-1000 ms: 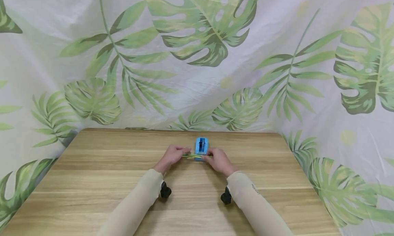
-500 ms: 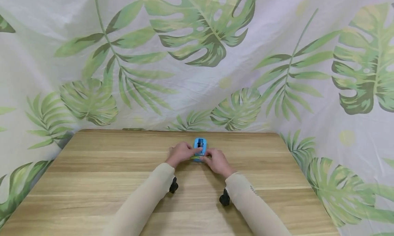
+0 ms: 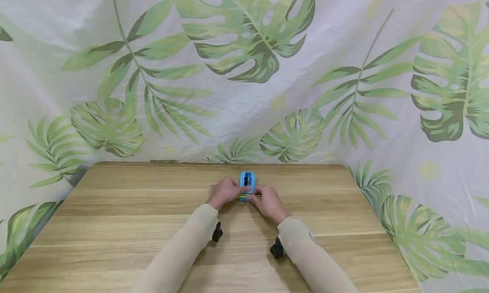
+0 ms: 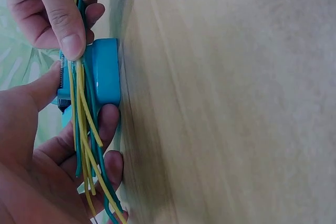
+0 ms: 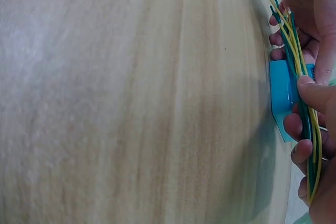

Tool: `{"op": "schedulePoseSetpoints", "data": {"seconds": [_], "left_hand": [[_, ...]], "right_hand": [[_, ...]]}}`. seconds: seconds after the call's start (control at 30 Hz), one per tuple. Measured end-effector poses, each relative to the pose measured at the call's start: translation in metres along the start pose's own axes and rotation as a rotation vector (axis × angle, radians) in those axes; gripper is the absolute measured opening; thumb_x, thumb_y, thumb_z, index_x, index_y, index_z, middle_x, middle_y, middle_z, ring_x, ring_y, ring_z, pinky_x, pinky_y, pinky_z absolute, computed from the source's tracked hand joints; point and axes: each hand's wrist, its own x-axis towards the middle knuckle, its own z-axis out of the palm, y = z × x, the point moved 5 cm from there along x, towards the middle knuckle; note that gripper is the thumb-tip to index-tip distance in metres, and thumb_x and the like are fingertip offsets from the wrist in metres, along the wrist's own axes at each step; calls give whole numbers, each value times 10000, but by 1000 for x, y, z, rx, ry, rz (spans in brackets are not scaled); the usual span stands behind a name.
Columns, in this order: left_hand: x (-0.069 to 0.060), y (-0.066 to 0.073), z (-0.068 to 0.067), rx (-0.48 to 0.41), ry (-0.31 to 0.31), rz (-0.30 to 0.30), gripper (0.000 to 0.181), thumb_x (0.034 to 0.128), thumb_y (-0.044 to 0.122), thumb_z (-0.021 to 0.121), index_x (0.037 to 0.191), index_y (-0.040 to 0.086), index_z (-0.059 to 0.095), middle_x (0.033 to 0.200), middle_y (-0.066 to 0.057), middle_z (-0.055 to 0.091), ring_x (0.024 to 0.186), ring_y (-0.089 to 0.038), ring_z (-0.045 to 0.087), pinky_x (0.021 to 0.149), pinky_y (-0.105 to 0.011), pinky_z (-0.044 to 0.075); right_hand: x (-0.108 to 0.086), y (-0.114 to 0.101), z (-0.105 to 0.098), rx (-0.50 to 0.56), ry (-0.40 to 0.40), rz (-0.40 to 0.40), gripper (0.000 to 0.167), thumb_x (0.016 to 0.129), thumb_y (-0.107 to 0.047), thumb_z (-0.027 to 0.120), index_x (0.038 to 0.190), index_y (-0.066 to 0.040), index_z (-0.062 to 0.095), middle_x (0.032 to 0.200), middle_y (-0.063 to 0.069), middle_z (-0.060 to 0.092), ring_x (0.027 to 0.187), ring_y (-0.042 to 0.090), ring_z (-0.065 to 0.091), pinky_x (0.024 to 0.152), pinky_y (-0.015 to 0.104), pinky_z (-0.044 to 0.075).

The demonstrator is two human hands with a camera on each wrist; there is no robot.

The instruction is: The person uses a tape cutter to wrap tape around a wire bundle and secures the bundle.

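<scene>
A small blue dispenser with a toothed edge stands near the table's back edge. My left hand has its thumb and a finger on opposite sides of this dispenser. Several green and yellow wires lie in a loose bundle across its near side, their free ends over the left palm. Between thumb and fingers, my right hand pinches the bundle just right of the dispenser. The right wrist view shows the right thumb pressing on the wires, which run down along the curled fingers.
The wooden table reaches back to a hanging cloth printed with green leaves. A black wrist device is at the left sleeve, another black one at the right sleeve.
My left hand has moved right, from the left end of the wires onto the dispenser, and its thumb has come over it. The right hand keeps its pinch on the wires.
</scene>
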Motion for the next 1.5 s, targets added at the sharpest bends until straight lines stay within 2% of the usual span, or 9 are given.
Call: {"op": "schedulePoseSetpoints", "data": {"seconds": [0.27, 0.57, 0.7, 0.8, 1.1, 1.23, 1.37, 1.43, 1.5], "left_hand": [[-5, 0, 1, 2, 30, 6, 587, 861, 573, 732, 542, 163, 457, 504, 45, 394, 562, -201, 434, 993, -582, 290], [-7, 3, 1, 3, 29, -11, 564, 874, 583, 711, 564, 156, 510, 530, 37, 447, 594, -212, 477, 1037, -603, 270], [-7, 3, 7, -6, 49, -24, 573, 884, 574, 704, 539, 155, 520, 505, 40, 446, 587, -214, 507, 1097, -656, 198], [-6, 3, 10, -3, 69, -18, 581, 885, 577, 700, 525, 159, 518, 494, 41, 441, 574, -212, 509, 1086, -677, 201], [-4, 2, 7, 4, 58, -18, 570, 898, 613, 660, 570, 157, 568, 536, 41, 468, 603, -211, 487, 1033, -617, 274], [-3, 3, 5, 4, 51, 7, 595, 911, 641, 620, 580, 150, 555, 549, 37, 453, 609, -213, 478, 995, -594, 297], [-4, 0, 2, -30, 18, 58, 623, 957, 666, 511, 608, 157, 598, 588, 51, 515, 623, -175, 490, 917, -539, 358], [-6, -2, 2, -90, -50, 99, 637, 976, 659, 477, 617, 146, 594, 591, 47, 513, 592, -151, 465, 784, -451, 414], [-10, -4, 1, -173, -149, 149, 621, 996, 623, 476, 648, 131, 624, 603, 33, 572, 568, -137, 462, 653, -357, 415]], "right_hand": [[-2, -2, 1, -18, 26, -6, 202, 970, -272, 697, 807, -170, 634, 783, -47, 617, 718, 144, 511, 669, 304, 446], [-4, -4, 6, -100, 82, -54, 174, 945, -280, 728, 803, -201, 665, 767, -99, 635, 716, 113, 547, 669, 301, 469], [-9, -1, 13, -123, 106, -89, 166, 932, -294, 740, 800, -212, 683, 753, -102, 650, 671, 95, 541, 631, 292, 459], [-9, 2, 13, -106, 128, -105, 186, 927, -300, 744, 777, -214, 675, 747, -99, 656, 665, 91, 539, 643, 299, 461], [-8, 8, 1, -28, 107, -130, 179, 905, -259, 766, 768, -190, 674, 741, -122, 638, 691, 92, 534, 679, 293, 471], [-10, 8, -6, 0, 110, -132, 142, 907, -249, 764, 798, -176, 710, 763, -113, 670, 701, 72, 564, 690, 291, 490], [-14, 7, -12, 29, 106, -152, 146, 912, -261, 761, 821, -149, 741, 785, -83, 701, 718, 66, 608, 695, 292, 517], [-18, 6, -16, 31, 110, -169, 154, 910, -266, 765, 822, -141, 743, 792, -78, 705, 726, 62, 617, 699, 288, 525], [-21, 5, -20, 33, 117, -181, 154, 903, -270, 772, 823, -141, 747, 798, -82, 709, 731, 54, 622, 700, 280, 527]]}}
